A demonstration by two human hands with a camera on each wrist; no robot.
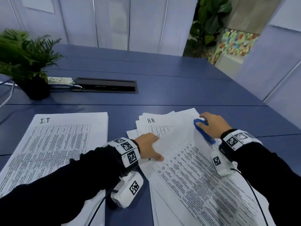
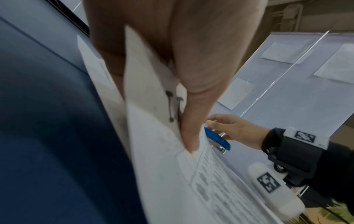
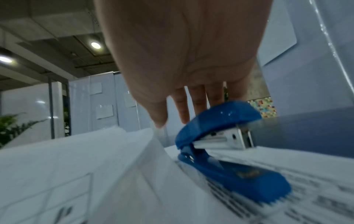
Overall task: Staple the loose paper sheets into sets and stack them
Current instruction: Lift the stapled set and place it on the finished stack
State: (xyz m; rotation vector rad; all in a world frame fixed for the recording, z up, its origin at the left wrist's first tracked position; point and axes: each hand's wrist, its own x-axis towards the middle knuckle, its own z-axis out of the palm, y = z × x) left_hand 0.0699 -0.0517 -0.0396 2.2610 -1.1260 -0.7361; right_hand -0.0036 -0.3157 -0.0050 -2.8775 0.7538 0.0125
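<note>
**Hands at the paper pile, stapler on top**

Black sleeves (image 1: 57, 185) come in from the near edge of the blue table (image 1: 162, 79), each wrist wearing a white band with printed markers. On the right side lies a loose pile of printed sheets (image 1: 187, 176), fanned out — one sheet further back is marked "H-R". From where I stand, the left hand (image 1: 147, 148) pinches a raised sheet at its edge, thumb on top. The blue stapler (image 1: 203, 132) lies on the pile near its far right edge; the right hand (image 1: 213, 124) is above it with fingers straight, touching its top — not wrapped around it. A neater stack marked "I.T" (image 1: 53, 144) lies well apart at left. A potted fern (image 1: 24, 59) stands at the far left.
</note>
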